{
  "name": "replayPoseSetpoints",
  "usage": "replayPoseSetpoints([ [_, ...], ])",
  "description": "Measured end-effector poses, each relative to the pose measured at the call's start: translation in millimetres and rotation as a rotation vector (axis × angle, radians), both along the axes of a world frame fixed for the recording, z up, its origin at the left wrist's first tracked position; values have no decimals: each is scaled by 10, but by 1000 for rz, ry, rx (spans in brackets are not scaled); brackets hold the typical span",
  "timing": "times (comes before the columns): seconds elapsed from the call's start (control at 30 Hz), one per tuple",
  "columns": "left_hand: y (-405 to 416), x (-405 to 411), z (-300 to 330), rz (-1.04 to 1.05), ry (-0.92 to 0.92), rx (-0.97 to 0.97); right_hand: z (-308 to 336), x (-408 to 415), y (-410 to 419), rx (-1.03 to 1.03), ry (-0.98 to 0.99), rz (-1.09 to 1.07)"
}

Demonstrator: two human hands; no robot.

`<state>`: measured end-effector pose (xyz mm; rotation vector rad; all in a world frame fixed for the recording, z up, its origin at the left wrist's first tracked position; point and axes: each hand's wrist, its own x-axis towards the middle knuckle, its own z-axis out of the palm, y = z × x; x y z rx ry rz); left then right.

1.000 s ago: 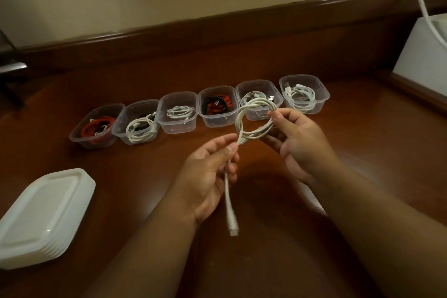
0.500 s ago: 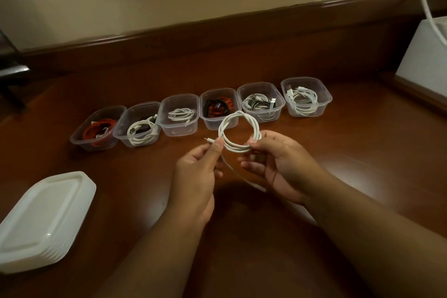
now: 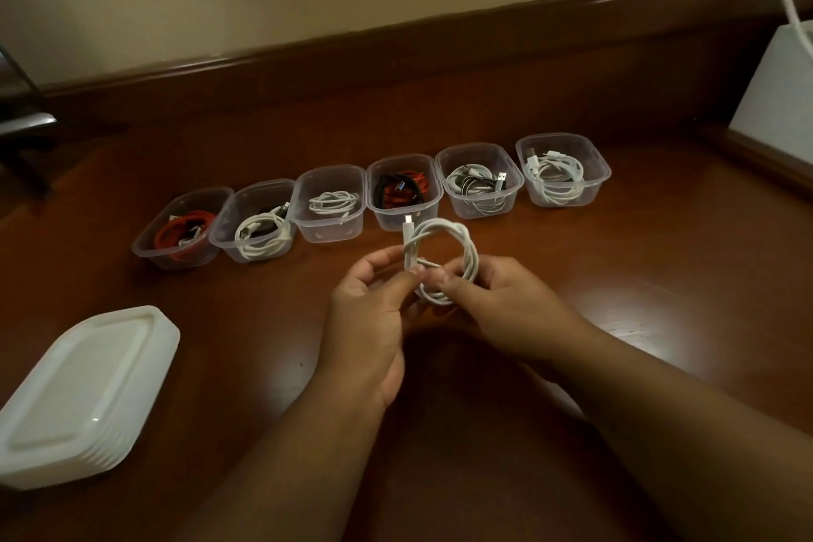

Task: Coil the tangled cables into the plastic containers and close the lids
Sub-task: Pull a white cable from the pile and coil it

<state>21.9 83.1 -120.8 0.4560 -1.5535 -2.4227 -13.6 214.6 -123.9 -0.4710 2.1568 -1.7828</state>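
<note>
Head view, and both hands are up over the wooden table with a white cable wound into a neat round coil between them. Right hand has its fingers curled under the coil's right side, pinning the loops together so they can't spring apart. Left hand pinches the loose end between thumb and forefinger; the connector tip stands straight up just above that pinch, which looks like the tail being tucked in to lock the bundle.

Behind the coil, six clear plastic containers sit side by side in a row, all open and every one already holding cable: red at the far left, white in several, a black-and-red bundle in the fourth. This coil hangs just in front of that fourth tub. I can't tell which tub it's meant for.

A stack of white lids waits at the near left, well apart from the tubs, so closing hasn't begun.
</note>
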Motion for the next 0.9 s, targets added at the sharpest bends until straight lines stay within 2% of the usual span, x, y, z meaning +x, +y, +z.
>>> replayPoseSetpoints([
  [0.1,30,-22,-46,61,34,-2,8,8,-17,28,42,-28],
  [0.23,59,-39,-56,97,134,-36,-12,-64,12,106,95,-224],
  [0.53,53,-32,-41,-47,202,191,8,-89,-32,-445,-321,-200],
  [0.8,28,-47,-58,-115,162,363,12,-32,-67,-485,-481,-73],
  [0.9,6,-46,-49,-173,140,340,5,-18,-81,-489,-503,-73],
])
